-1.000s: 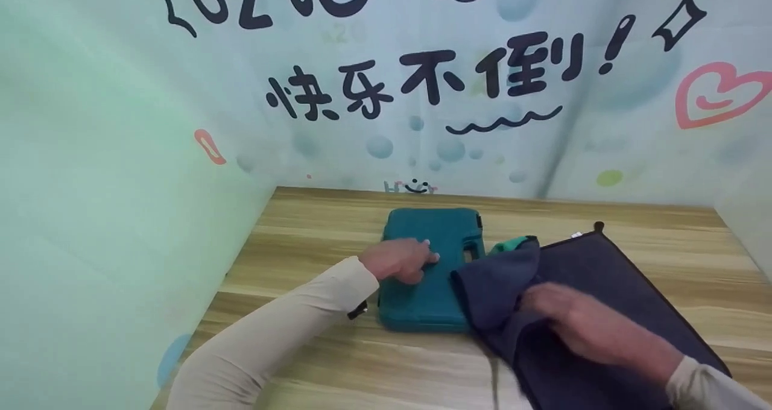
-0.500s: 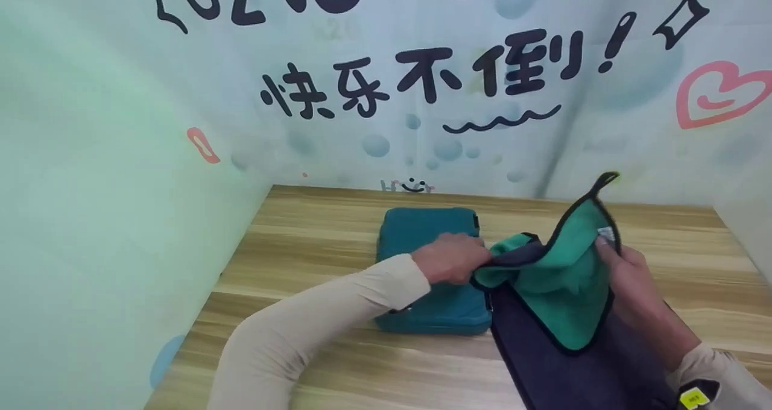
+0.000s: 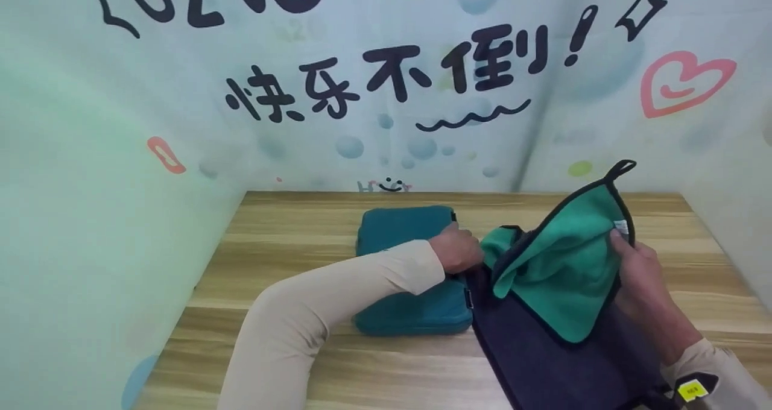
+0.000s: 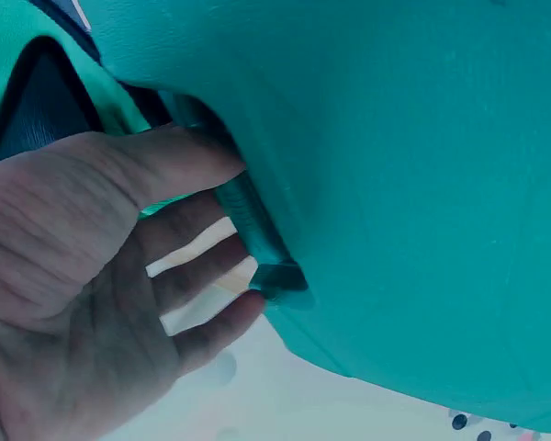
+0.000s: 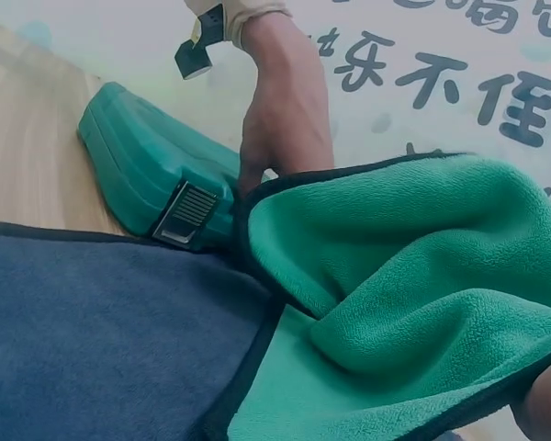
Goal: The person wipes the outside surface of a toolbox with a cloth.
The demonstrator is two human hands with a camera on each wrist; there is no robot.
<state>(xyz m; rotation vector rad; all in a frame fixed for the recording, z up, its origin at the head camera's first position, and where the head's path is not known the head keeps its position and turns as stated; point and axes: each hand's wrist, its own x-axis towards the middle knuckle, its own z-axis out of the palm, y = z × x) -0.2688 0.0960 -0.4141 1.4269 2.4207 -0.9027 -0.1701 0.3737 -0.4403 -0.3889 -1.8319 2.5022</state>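
Note:
A teal plastic carrying case (image 3: 404, 310) lies flat on the table. My left hand (image 3: 456, 250) grips its handle at the right side; in the left wrist view the thumb and fingers of that hand (image 4: 73, 248) wrap the handle (image 4: 257, 220). To the right, my right hand (image 3: 644, 277) pinches the edge of a microfibre towel (image 3: 570, 271), green on one face and dark blue on the other, near its white label (image 3: 620, 227). This lifted corner has a black hanging loop (image 3: 621, 169). The towel's dark blue part (image 3: 543, 356) still lies spread on the table.
A wooden table (image 3: 289, 217) carries both things. Behind it hangs a printed backdrop (image 3: 301, 157) with dark lettering, and a pale green panel (image 3: 72, 217) stands at the left. A latch (image 5: 185, 213) shows on the case's side, close to the towel edge.
My left hand has moved from the case's top to its handle. The right hand has picked up the towel's far corner and folded it over, showing the green face. The head view has shifted slightly right.

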